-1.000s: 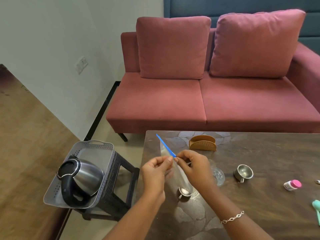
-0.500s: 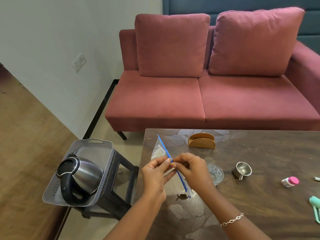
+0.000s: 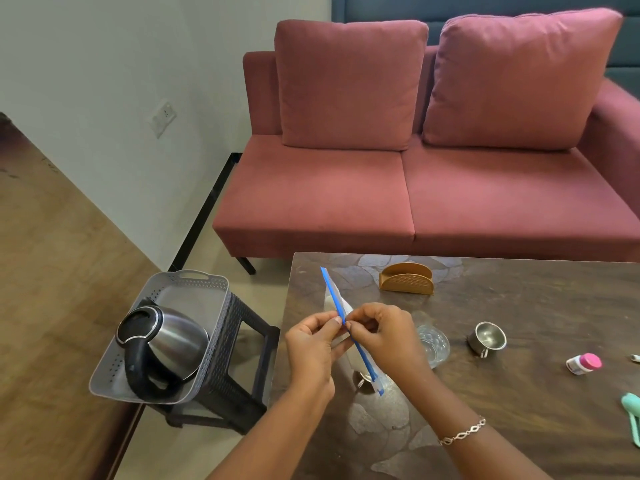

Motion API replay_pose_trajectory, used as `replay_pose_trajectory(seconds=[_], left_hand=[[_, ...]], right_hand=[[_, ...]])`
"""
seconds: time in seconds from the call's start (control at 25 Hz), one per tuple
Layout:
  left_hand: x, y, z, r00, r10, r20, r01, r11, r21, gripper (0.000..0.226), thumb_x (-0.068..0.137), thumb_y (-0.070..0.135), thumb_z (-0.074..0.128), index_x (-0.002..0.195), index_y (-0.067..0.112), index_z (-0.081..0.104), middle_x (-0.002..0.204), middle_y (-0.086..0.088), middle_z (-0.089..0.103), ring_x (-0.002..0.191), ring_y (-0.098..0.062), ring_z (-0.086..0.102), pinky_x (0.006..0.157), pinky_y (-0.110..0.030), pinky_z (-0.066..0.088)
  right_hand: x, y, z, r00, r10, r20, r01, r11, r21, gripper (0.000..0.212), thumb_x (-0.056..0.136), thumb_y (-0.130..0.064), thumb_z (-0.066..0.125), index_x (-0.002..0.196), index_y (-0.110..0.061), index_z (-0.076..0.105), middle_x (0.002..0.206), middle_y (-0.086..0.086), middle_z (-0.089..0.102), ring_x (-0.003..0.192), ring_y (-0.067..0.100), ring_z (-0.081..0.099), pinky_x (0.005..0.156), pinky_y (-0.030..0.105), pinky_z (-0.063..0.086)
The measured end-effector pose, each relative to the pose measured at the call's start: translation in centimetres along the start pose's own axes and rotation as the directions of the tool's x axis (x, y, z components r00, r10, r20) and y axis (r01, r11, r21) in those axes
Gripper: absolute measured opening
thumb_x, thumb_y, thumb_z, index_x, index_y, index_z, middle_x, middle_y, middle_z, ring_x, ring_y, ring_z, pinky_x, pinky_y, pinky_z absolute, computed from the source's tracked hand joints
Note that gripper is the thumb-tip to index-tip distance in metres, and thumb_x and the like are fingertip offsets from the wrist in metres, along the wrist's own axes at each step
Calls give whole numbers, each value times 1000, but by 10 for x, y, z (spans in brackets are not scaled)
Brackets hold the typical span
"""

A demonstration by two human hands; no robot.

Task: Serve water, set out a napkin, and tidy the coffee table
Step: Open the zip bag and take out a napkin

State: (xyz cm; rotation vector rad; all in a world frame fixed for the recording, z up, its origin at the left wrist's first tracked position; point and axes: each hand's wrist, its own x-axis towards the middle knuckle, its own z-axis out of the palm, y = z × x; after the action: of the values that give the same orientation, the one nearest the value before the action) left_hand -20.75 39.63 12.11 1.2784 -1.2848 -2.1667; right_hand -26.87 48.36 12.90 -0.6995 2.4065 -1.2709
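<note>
Since a second ago the blue zip strip has swung from pointing up-left to a long diagonal across my grip, lower end now down by the small steel cup (image 3: 364,380). Both hands pinch the clear zip bag (image 3: 341,310) at its blue strip: left hand (image 3: 311,344) and right hand (image 3: 384,336) closed on it, thumbs nearly touching, above the coffee table (image 3: 519,393). Glass (image 3: 433,344) just right of my right hand; second steel cup (image 3: 486,338) beyond it. Napkin holder (image 3: 406,278) near the far edge. Kettle (image 3: 162,351) in the grey tray (image 3: 194,282) on the stool, left of the table
</note>
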Motion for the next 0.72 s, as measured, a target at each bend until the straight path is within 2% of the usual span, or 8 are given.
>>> replay_pose_trajectory(seconds=[0.16, 0.32, 0.44, 0.6, 0.64, 0.72], left_hand=[[1, 1, 1, 999, 30, -15, -30, 1000, 6, 9, 86, -2, 57, 84, 0, 65, 92, -22, 70, 82, -28, 70, 61, -28, 60], [4, -1, 3, 998, 53, -33, -51, 997, 55, 9, 86, 0, 58, 88, -1, 66, 99, -19, 68, 87, -27, 69, 68, -32, 60], [2, 0, 4, 998, 60, -31, -58, 996, 65, 11, 87, -1, 56, 81, 2, 65, 91, -18, 69, 81, -24, 68, 61, -26, 59], [1, 3, 3, 998, 66, -6, -65, 993, 103, 13, 88, -2, 54, 80, 1, 64, 84, -18, 70, 75, -24, 69, 59, -26, 59], [1, 4, 2, 998, 64, 0, -63, 992, 107, 13, 88, -1, 54, 80, 1, 64, 84, -18, 70, 75, -25, 69, 61, -27, 59], [2, 6, 0, 999, 54, 0, -54, 993, 101, 13, 88, -1, 54, 80, 2, 63, 83, -18, 70, 71, -23, 70, 61, -30, 59]], right_hand=[[1, -5, 1, 999, -20, -36, 19, 999, -37, 11, 82, -12, 61, 84, -13, 72, 76, 1, 70, 70, 11, 64, 69, 30, 56], [2, -7, 0, 999, -15, -28, 14, 998, -57, 10, 82, -14, 61, 83, -14, 72, 76, 1, 70, 70, 11, 64, 69, 30, 56], [3, -8, 1, 1000, -5, -26, 2, 993, -116, 10, 81, -15, 61, 80, -14, 70, 73, -1, 69, 67, 11, 63, 66, 30, 55], [4, -9, 1, 998, 59, -18, -60, 993, -97, 10, 83, -14, 57, 74, -16, 62, 60, -9, 56, 54, 5, 52, 50, 15, 41], [5, -8, 0, 997, 78, -13, -78, 995, -58, 12, 82, -12, 57, 71, -17, 59, 60, -8, 57, 54, 6, 52, 50, 17, 43], [7, -6, -1, 992, 127, -21, -125, 990, 73, 14, 78, -8, 57, 66, -16, 59, 63, 1, 65, 61, 15, 61, 58, 31, 54]])
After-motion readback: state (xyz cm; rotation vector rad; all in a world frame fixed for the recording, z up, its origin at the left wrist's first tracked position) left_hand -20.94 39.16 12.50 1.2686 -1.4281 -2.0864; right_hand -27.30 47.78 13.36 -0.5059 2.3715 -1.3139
